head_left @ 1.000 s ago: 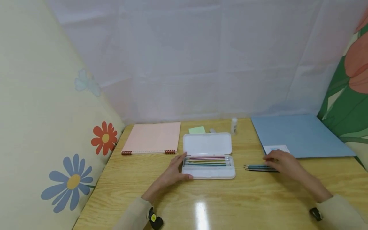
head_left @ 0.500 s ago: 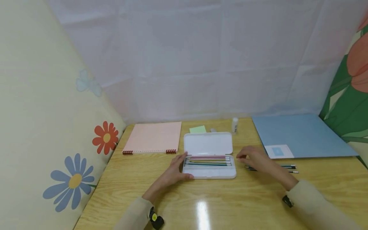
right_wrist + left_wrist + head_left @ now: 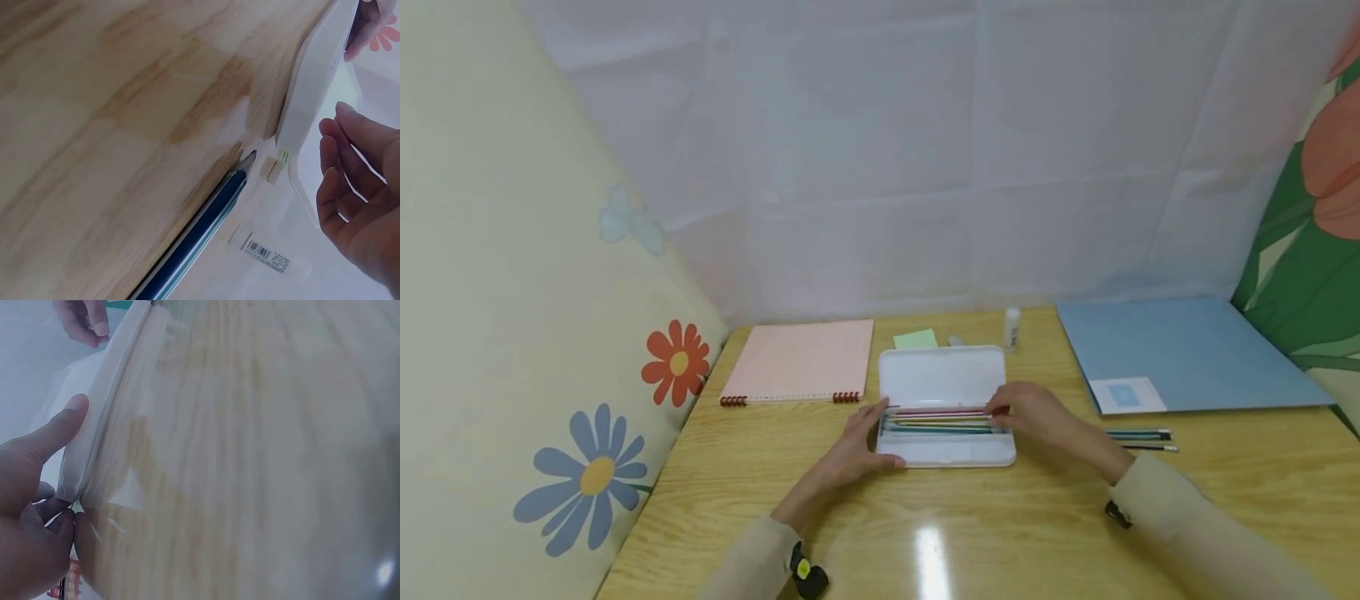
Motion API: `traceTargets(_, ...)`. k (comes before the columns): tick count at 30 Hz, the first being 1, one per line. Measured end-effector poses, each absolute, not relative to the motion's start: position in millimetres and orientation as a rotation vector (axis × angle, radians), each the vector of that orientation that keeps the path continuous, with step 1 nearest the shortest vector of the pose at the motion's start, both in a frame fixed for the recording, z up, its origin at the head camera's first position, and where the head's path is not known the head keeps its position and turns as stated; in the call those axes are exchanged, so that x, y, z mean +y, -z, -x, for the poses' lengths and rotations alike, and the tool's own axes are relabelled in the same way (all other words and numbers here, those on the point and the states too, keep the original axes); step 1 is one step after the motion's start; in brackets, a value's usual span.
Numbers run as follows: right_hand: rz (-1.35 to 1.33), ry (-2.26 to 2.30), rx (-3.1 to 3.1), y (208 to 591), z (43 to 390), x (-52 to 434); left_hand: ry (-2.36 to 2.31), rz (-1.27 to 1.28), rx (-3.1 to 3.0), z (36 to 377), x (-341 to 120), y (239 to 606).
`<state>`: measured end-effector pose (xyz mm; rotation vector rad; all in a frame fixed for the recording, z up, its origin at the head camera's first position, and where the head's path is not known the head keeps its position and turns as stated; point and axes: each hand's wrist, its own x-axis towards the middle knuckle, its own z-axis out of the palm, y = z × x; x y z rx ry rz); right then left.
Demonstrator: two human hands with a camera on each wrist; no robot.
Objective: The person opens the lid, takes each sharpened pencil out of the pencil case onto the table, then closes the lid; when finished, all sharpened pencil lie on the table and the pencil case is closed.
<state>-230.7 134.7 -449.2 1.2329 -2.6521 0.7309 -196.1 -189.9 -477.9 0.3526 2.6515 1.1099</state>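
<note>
A white pencil case (image 3: 955, 452) lies with its lid raised in the middle of the table, with several coloured pencils (image 3: 925, 424) inside. My left hand (image 3: 853, 448) holds the case at its left end. In the left wrist view, the thumb (image 3: 65, 425) lies along the case wall (image 3: 103, 403), fingers at the corner. Over the case's right end is my right hand (image 3: 1037, 419), its fingertips at the pencils' eraser ends. The right wrist view shows its fingers (image 3: 331, 169) loosely bent, nothing visible between them. A few pencils (image 3: 1138, 434) lie on the table beneath the right forearm, partly hidden.
A pink spiral notebook (image 3: 805, 358) lies at the back left, and a blue folder (image 3: 1187, 354) with a white label at the back right. Behind the lid are a green sticky note (image 3: 915, 339) and an upright glue stick (image 3: 1011, 329).
My right hand has left the pencils on the table and moved left to the open case, passing over the pencils' tips. My left hand has stayed on the case.
</note>
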Motion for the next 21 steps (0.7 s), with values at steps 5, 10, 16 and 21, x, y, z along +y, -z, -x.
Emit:
traceTargets(5, -1.216, -0.697, -2.738, 448.6, 233.6, 126.8, -1.12, -0.374, 2.644, 196.1, -190.7, 480.0)
traceTargets(10, -1.191, -0.655, -2.806, 449.6, 235.7, 121.9, -1.126, -0.379, 2.633, 194.9, -190.9, 479.1)
traceTargets(16, -1.232, -0.619, -2.828, 449.9, 239.0, 118.4, -1.123, -0.383, 2.645, 195.4, -190.5, 477.2)
traceTargets(21, -1.242, -0.559, -2.839, 448.0, 239.3, 116.1, -1.121, -0.383, 2.642, 195.2, -190.8, 475.7)
